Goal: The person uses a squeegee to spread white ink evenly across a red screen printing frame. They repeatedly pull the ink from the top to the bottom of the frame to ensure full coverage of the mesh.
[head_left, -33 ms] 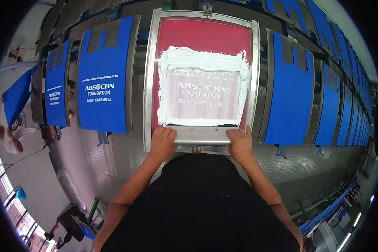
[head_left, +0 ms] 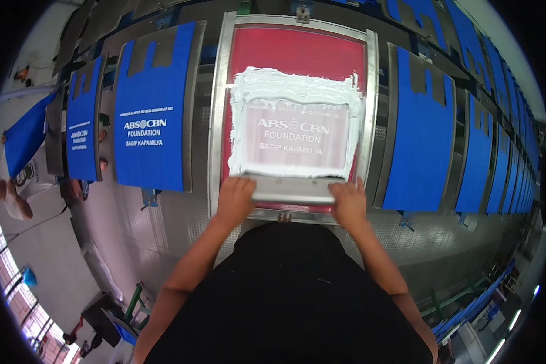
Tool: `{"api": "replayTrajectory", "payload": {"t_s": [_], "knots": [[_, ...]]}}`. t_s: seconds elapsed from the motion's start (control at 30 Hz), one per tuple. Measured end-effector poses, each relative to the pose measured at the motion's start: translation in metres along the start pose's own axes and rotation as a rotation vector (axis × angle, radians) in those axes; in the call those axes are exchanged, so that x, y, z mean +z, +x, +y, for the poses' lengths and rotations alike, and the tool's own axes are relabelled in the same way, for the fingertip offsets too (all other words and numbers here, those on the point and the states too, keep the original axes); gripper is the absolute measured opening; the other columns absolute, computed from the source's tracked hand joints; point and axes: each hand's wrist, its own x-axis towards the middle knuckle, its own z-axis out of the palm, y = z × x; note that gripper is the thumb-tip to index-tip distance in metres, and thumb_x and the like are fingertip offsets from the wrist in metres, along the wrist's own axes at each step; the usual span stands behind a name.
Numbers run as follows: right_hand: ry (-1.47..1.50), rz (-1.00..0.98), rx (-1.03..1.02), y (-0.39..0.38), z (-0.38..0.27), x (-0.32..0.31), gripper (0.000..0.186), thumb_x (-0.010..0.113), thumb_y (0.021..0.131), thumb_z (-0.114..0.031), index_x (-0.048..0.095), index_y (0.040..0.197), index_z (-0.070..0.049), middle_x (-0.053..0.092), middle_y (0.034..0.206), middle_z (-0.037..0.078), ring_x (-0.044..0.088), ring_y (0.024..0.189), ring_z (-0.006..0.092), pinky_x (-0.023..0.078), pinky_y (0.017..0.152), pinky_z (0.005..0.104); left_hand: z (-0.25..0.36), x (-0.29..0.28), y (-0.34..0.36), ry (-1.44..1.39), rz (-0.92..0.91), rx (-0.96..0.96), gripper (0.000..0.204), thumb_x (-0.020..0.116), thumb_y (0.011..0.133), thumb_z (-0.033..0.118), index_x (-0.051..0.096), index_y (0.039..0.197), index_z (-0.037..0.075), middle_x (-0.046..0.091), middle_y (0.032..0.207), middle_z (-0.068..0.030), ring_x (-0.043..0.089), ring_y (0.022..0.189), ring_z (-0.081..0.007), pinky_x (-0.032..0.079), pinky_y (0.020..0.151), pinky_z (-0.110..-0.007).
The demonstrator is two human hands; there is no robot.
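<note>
Before me lies a screen printing frame [head_left: 373, 79] with metal edges and red mesh. Thick white ink [head_left: 297, 82] rings a pale printed window [head_left: 294, 159] with lettering. A metal squeegee [head_left: 292, 190] spans the near end of the mesh, its edge against the ink. My left hand [head_left: 235, 197] is closed round the squeegee's left end. At its right end my right hand [head_left: 348, 200] grips it likewise, with the thumbs and undersides of both hands hidden.
Left of the frame, blue fabric pieces [head_left: 144, 142] with white lettering lie on flat boards. Plain blue pieces [head_left: 420, 139] continue in a row to the right. Metal brackets [head_left: 150, 197] stick out along the near edge. At far left a person [head_left: 12, 197] stands by a hanging blue cloth [head_left: 27, 142].
The squeegee and both hands have shifted slightly away from me, and a strip of red mesh now shows on the near side of it.
</note>
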Motion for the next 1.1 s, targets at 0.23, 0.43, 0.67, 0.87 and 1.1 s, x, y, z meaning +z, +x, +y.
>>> {"api": "replayTrajectory", "payload": {"t_s": [0.23,0.43,0.67,0.87,1.1], "knots": [[-0.125,0.062,0.031,0.155,0.039,-0.074,0.038,0.061,0.067,-0.009,0.068,0.105,-0.014,0.069,0.085,0.014,0.067,0.082,0.0323,0.051,0.078,0.046,-0.034,-0.068,0.176,0.086,-0.06,-0.09,0.037,0.078,0.07,0.036,0.069,0.093,0.008,0.069,0.09,-0.0149,0.065,0.088,-0.0332,0.051,0.077,-0.043],[-0.083,-0.25,0.083,0.032,0.014,-0.068,0.047,0.065,0.065,-0.005,0.067,0.111,-0.015,0.07,0.09,0.011,0.065,0.088,0.0286,0.031,0.109,0.0492,0.016,-0.054,0.058,0.078,-0.252,-0.131,0.039,0.076,0.069,0.015,0.068,0.107,0.013,0.066,0.1,-0.0136,0.061,0.098,-0.0332,0.048,0.084,-0.044],[-0.075,-0.034,0.092,0.096,0.03,-0.03,0.042,0.065,0.065,-0.002,0.068,0.105,-0.014,0.069,0.096,0.011,0.063,0.092,0.0271,0.031,0.107,0.0538,-0.032,-0.019,0.118,0.049,0.029,0.006,0.028,0.069,0.058,0.003,0.067,0.085,0.008,0.063,0.08,-0.0108,0.059,0.079,-0.0321,0.045,0.077,-0.042],[-0.096,0.009,0.089,0.168,0.063,-0.077,0.039,0.063,0.068,-0.01,0.068,0.106,-0.015,0.07,0.083,0.012,0.067,0.081,0.0301,0.045,0.089,0.0465,-0.03,-0.066,0.208,0.044,-0.073,-0.06,0.029,0.076,0.071,0.027,0.069,0.092,0.008,0.068,0.086,-0.0148,0.065,0.084,-0.033,0.051,0.075,-0.045],[-0.005,-0.083,0.052,-0.056,-0.024,-0.014,0.044,0.066,0.064,-0.002,0.067,0.106,-0.015,0.068,0.094,0.008,0.062,0.096,0.0267,0.031,0.109,0.0534,0.02,-0.007,-0.041,0.004,0.071,0.102,0.027,0.064,0.06,-0.001,0.062,0.085,0.007,0.06,0.083,-0.0108,0.057,0.083,-0.0304,0.043,0.076,-0.042]]}}
